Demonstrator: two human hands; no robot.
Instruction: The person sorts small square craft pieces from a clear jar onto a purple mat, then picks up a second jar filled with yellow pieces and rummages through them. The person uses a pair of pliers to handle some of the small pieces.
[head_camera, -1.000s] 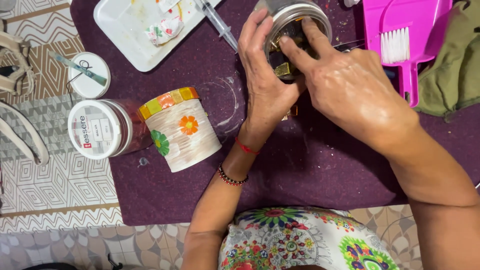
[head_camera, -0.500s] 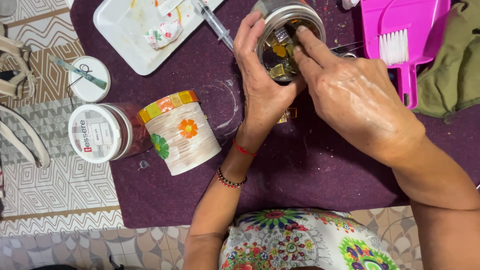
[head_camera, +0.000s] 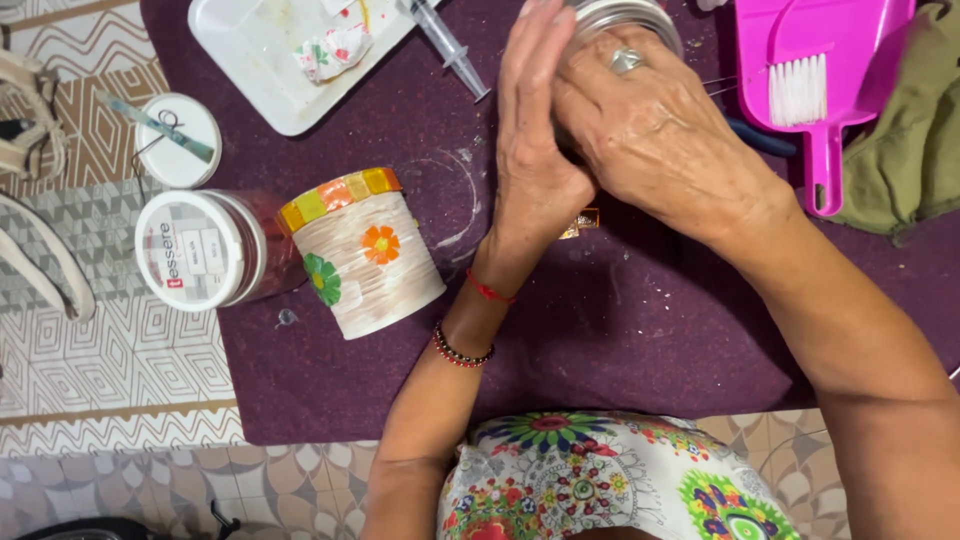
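Glass jar (head_camera: 625, 20) at 12 o'clock on purple mat (head_camera: 620, 330), metal rim showing. Left hand (head_camera: 535, 150) braces jar side, fingers pressed together. Right hand (head_camera: 655, 140) cups mouth, fingers curled over rim. Keep jar steady, grip firm; syringe (head_camera: 450, 45) lies near at 11 o'clock.

The purple mat (head_camera: 600, 330) looks like matt, felt-like cloth. On it, the jar (head_camera: 625, 18) has a shiny metal rim; left of it lie a glossy white plastic tray (head_camera: 260, 70) and a clear plastic syringe (head_camera: 450, 45), right of it a glossy pink plastic dustpan (head_camera: 850, 40).
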